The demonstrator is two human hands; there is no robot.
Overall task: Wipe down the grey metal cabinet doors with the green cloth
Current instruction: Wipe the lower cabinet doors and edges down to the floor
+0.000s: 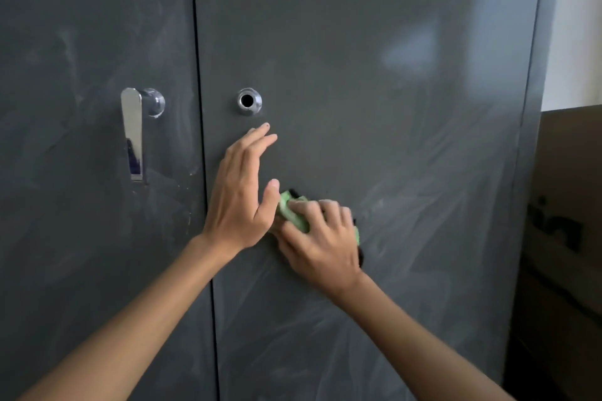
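Mid-wipe on the right door [391, 140] here. My right hand [322, 238] has the green cloth [293, 216] bunched under its curled fingers and pressed flat against the metal, about halfway down the panel and just right of the seam between the doors. Only a bit of green pokes out at the top left and along the right edge of my hand. My left hand [241, 192] is open with the fingers straight, sitting just below the chrome ring [249, 101] with the hole in it. Its thumb is right beside the cloth. I honestly can't tell if that palm is actually resting on the door or just hovering near it.

So I'd call this the scrubbing step on the right door, somewhere in the middle of the job. There are pale swirly streaks all over the lower right of this panel, and the left door [65, 238] looks just as smeary around the lever handle [132, 133].

I reckon the next move needs firm, even pressure and long overlapping passes out towards the right edge and down. The left hand should get out of the cloth's way. After that it's around the ring, then across the seam to the other door, working carefully around that handle.
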